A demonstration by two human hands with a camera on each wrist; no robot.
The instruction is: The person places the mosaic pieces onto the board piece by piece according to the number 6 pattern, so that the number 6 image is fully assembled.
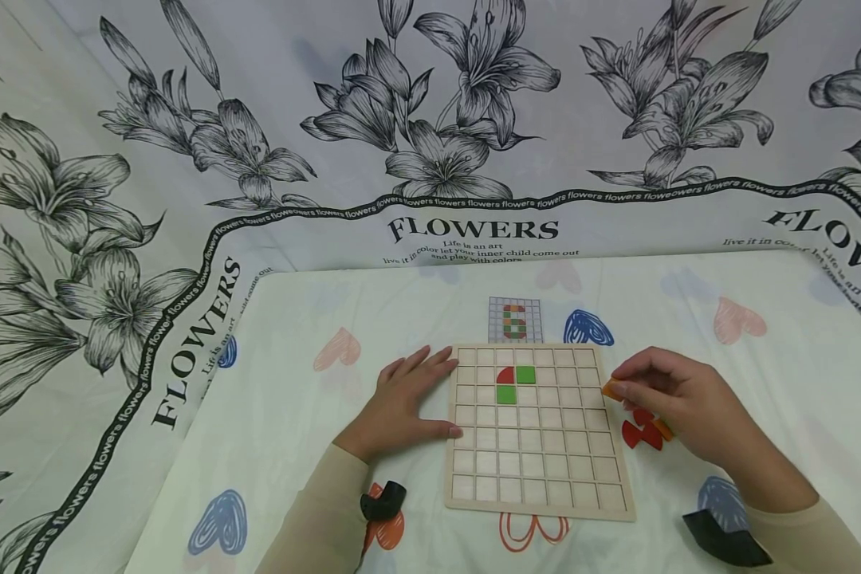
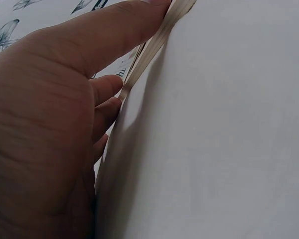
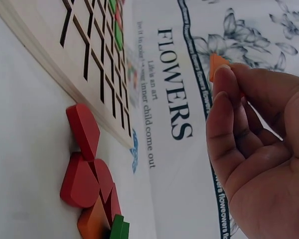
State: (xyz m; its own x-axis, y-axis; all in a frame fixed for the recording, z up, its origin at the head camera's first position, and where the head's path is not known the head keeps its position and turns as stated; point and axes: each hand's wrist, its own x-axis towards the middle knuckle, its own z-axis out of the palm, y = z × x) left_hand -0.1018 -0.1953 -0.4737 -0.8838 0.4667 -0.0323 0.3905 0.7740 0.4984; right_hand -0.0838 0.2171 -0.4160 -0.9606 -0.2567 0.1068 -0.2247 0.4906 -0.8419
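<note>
A wooden grid board [image 1: 538, 462] lies flat on the cloth. In its upper cells sit a red quarter-round piece [image 1: 505, 375], a green square [image 1: 526, 375] and another green square [image 1: 506, 395]. My left hand [image 1: 402, 402] rests along the board's left edge, fingers spread and thumb touching the rim. My right hand [image 1: 678, 399] pinches an orange block [image 3: 218, 64] between thumb and fingertips, at the board's right edge. Beneath that hand lies a small pile of loose pieces: red blocks [image 3: 80, 181], an orange one [image 3: 93, 219] and a green one [image 3: 119, 229].
Behind the board is a small pattern card [image 1: 515, 320] showing a colored figure on a grid. The white tablecloth [image 1: 280, 446] has printed hearts, and a flower-printed cloth [image 1: 330, 175] rises behind it. Black straps [image 1: 725, 538] are by both wrists.
</note>
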